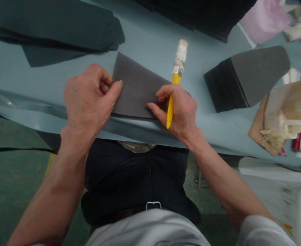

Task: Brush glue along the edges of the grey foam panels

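A flat dark grey sheet piece (137, 87) lies at the table's near edge, between my hands. My left hand (89, 92) pinches its left edge, thumb on top and fingers curled. A paintbrush (176, 78) with a yellow handle and white-crusted bristles is held in my right hand (180, 107), bristles pointing away from me. The thumb and forefinger of that hand also rest at the right part of the grey piece; whether they grip it I cannot tell.
Stacked dark green pieces (63, 27) lie at the upper left, black ones (199, 13) at the top. On the right are a grey stack (258, 77), pink material (264, 20) and a stained container (291, 99). The blue table covering (150, 41) hangs over the near edge.
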Demonstrator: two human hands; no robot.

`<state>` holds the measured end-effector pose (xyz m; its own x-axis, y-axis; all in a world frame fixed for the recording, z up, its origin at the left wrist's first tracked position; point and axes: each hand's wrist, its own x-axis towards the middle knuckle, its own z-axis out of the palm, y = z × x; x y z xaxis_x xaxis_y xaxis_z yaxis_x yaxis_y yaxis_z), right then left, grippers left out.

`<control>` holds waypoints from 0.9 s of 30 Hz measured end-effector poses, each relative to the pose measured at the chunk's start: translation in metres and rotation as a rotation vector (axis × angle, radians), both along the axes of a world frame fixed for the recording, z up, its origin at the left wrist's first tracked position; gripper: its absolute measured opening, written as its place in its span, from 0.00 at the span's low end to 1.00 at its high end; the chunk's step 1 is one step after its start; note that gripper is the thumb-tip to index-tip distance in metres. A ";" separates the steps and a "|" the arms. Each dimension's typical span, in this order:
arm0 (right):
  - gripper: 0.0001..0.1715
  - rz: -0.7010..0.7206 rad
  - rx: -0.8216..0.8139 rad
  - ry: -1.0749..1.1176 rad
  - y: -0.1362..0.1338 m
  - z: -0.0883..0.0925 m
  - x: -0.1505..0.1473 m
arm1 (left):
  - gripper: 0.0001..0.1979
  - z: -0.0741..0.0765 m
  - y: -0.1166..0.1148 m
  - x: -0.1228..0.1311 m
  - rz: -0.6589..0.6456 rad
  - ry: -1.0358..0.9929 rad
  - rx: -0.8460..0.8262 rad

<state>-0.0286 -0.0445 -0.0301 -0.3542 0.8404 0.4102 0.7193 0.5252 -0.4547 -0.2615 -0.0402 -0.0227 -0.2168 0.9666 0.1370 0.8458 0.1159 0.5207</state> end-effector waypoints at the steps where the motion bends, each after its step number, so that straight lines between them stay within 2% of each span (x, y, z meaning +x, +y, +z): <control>1: 0.13 -0.003 -0.001 -0.014 0.001 -0.003 0.000 | 0.11 0.000 0.000 0.000 0.002 -0.005 -0.004; 4: 0.15 0.005 -0.001 -0.033 0.004 -0.006 0.000 | 0.11 0.002 0.001 -0.002 -0.011 -0.049 -0.009; 9: 0.18 0.022 0.050 -0.039 0.004 -0.005 0.001 | 0.10 0.009 0.002 -0.013 -0.085 -0.256 0.030; 15: 0.19 -0.001 0.057 0.009 0.003 -0.010 0.001 | 0.09 0.023 0.004 -0.024 -0.132 -0.408 -0.103; 18: 0.19 0.016 0.052 0.027 0.003 -0.008 0.001 | 0.09 0.028 0.004 -0.026 -0.136 -0.485 -0.108; 22: 0.16 0.021 0.052 -0.004 0.003 -0.005 0.001 | 0.07 0.025 0.005 -0.030 -0.145 -0.503 -0.083; 27: 0.16 0.010 0.078 -0.010 0.003 -0.008 0.001 | 0.08 0.014 -0.001 -0.038 -0.078 -0.466 0.095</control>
<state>-0.0280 -0.0414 -0.0377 -0.3664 0.8024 0.4710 0.7182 0.5657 -0.4052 -0.2991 -0.0415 -0.0090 -0.2036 0.9702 0.1314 0.5240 -0.0054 0.8517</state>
